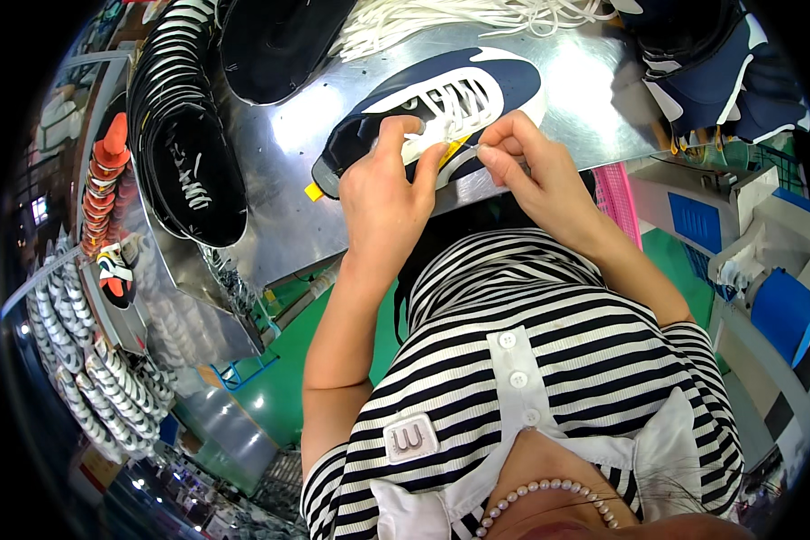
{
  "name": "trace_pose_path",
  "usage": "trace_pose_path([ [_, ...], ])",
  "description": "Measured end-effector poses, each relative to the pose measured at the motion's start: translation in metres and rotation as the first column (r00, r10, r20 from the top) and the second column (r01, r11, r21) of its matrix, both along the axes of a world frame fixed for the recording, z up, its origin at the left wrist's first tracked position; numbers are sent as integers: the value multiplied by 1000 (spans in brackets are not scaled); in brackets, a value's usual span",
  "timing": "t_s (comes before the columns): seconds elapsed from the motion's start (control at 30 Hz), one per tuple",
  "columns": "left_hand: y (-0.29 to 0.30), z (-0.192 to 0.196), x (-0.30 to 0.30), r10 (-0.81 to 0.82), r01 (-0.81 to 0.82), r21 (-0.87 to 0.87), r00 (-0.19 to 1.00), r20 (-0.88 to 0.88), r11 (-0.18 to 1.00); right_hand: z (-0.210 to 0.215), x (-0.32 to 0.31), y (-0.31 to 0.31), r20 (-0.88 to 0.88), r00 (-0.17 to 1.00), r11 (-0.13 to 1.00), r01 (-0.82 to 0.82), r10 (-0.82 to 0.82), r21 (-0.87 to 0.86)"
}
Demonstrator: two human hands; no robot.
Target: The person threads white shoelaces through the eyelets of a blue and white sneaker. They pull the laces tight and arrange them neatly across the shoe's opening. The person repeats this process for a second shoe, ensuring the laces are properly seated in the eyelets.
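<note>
A navy and white sneaker (506,79) lies on its sole on the metal table, toe toward the far right. White shoelace (459,101) is threaded through its eyelets, and a yellow tab sticks out at the heel. My left hand (389,193) grips the sneaker around its opening, index finger curled over the collar and thumb near the laces. Beside the shoe's near side, my right hand (538,175) is closed in a pinch of thumb and fingers. Whatever is in that pinch is too small to make out.
White laces (477,16) lie in a pile at the table's far edge. Nested black shoe parts (193,180) line the left side, and more navy shoes (706,81) stand at the right. A pink basket (616,202) is beside the metal table (279,211).
</note>
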State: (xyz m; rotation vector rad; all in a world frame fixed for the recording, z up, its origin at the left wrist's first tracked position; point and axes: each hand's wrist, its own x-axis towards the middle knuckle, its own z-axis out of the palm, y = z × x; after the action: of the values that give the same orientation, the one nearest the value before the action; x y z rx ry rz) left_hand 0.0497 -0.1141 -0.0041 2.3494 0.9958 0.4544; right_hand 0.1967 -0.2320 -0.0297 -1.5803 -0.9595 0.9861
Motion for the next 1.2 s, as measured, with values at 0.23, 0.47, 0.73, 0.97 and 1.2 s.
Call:
trace_pose_path([
  [0.23, 7, -8, 1, -134, 129, 82, 989, 63, 988, -4, 5, 7, 62, 998, 999, -4, 6, -41],
  [0.47, 10, -18, -1, -178, 160, 182, 980, 87, 970, -1, 4, 24, 71, 997, 994, -31, 38, -101],
  [0.73, 8, -17, 3, -110, 90, 127, 981, 157, 988, 4, 10, 15, 42, 998, 994, -49, 54, -93],
  [0.97, -4, -16, 1, -273, 249, 246, 960, 67, 937, -11, -4, 33, 107, 994, 999, 23, -18, -43],
  [1.2, -4, -9, -10, -170, 184, -104, 977, 128, 977, 21, 49, 5, 195, 979, 995, -48, 65, -87],
])
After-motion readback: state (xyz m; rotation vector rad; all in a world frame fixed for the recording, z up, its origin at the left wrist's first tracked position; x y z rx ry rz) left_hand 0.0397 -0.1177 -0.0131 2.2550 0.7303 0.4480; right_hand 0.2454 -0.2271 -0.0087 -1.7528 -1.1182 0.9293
